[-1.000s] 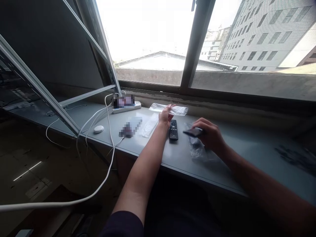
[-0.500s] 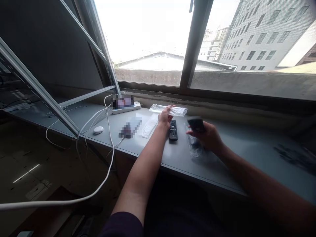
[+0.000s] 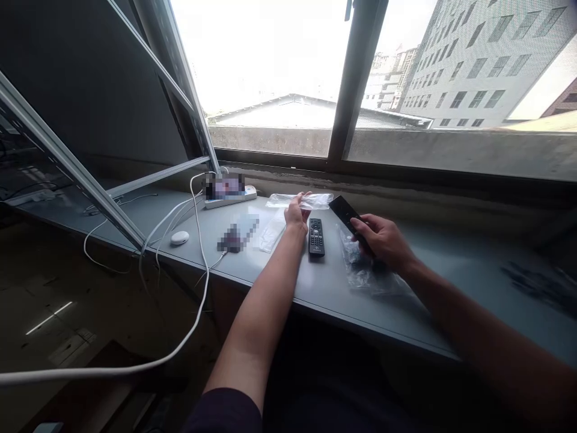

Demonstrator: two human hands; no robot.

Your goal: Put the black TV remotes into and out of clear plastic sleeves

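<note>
My left hand is closed on a clear plastic bag, held above the back of the desk. In my right hand is a black remote control, gripped with the thumb on top and its far end tilted up toward the bag. The two do not clearly touch. A second remote control, black with many buttons, lies on the desk between my hands. Under my right hand lies crumpled clear plastic; dark shapes in it are hard to make out. Another flat plastic bag lies beside my left forearm.
On the grey desk stand a white power strip, a blurred-out device with a cable, and a small round white case. A white cable hangs across the left front. Metal shelf bars slant at the left.
My right hand has turned the remote, so its length now points up and left. The bag in my left hand has shifted slightly left.
</note>
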